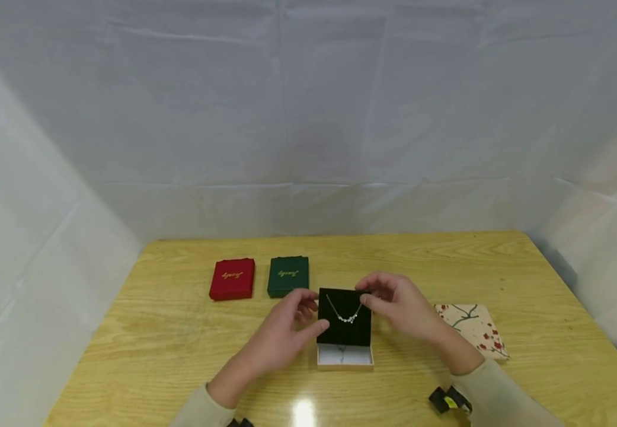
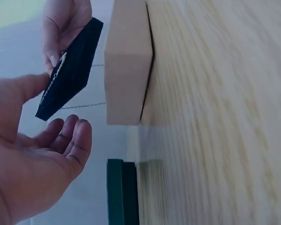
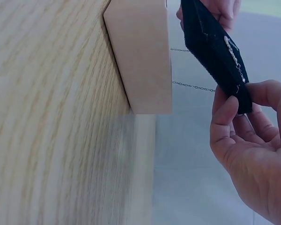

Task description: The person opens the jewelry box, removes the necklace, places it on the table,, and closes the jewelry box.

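1 worktop point(image 1: 164, 367): pale wood grain, with everything set down lying on it.
Left hand point(image 1: 281, 335): thumb touching the black pad point(image 1: 335, 333) at its left side, the other fingers loosely bent close behind; I cannot tell whether they squeeze.
Right hand point(image 1: 401, 305): fingers pinching the pad's upper right corner, thumb on the face, others behind.
Blossom-patterned lid point(image 1: 486, 329): lying flat, farthest right.
Open box point(image 1: 347, 367): shallow, white inside, resting on the worktop beneath the pad.
Pad position: raised off the open box and tilted, face toward the person.
Pad handling: probably light and fairly stiff, its matte, fabric-like surface giving good grip; best taken by 2 opposite side edges, clear of the chain.
Red box point(image 1: 232, 279): closed, farther back on the left.
Green box point(image 1: 288, 277): closed, just right of the red one.
Necklace point(image 1: 347, 320): silvery, draped across the pad's face, 2 strands trailing behind toward the open box; likely fragile, slippery and easily snagged, so better not gripped itself.
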Available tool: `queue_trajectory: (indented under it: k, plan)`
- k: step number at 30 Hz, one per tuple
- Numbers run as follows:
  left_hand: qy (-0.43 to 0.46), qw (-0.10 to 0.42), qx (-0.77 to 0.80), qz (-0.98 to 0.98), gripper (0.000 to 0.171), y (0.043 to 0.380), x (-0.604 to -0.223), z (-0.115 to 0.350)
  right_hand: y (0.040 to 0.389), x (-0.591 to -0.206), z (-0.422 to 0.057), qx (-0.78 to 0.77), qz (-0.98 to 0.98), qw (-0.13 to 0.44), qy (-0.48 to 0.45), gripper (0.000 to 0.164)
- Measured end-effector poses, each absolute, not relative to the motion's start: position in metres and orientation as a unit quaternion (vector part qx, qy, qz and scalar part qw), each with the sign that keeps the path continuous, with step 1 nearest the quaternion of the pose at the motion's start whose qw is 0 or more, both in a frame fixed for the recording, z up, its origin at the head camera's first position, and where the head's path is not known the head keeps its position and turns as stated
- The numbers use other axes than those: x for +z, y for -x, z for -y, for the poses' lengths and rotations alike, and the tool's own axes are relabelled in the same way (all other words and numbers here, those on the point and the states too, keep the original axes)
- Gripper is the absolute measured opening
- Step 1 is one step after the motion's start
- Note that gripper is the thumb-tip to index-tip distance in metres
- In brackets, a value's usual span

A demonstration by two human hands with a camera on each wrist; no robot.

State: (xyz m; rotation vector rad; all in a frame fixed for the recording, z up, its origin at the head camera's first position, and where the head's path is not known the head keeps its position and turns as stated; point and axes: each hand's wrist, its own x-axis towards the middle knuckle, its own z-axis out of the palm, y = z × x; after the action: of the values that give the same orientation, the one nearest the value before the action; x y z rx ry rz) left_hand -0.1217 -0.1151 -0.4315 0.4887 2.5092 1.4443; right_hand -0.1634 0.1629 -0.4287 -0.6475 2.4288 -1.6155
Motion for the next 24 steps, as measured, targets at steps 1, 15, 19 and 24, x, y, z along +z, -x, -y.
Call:
queue_trajectory:
  k: [1,15,19,24]
  plan:
    - [-0.159,0.107,0.499,-0.845,0.054,0.122,-0.430,0.114,0.164,-0.428,-0.163,-0.542,-0.808,0.077,0.215,0.017]
    - [-0.133,0.166,0.605,-0.767,0.039,0.121,-0.427,0.106,0.165,-0.428,-0.163,-0.577,-0.782,0.103,0.212,0.018]
    - [-0.127,0.182,0.630,-0.745,0.038,0.120,-0.428,0.104,0.164,-0.428,-0.163,-0.580,-0.780,0.106,0.208,0.018]
    - [-0.114,0.200,0.648,-0.726,0.037,0.120,-0.428,0.104,0.163,-0.430,-0.163,-0.581,-0.782,0.113,0.195,0.019]
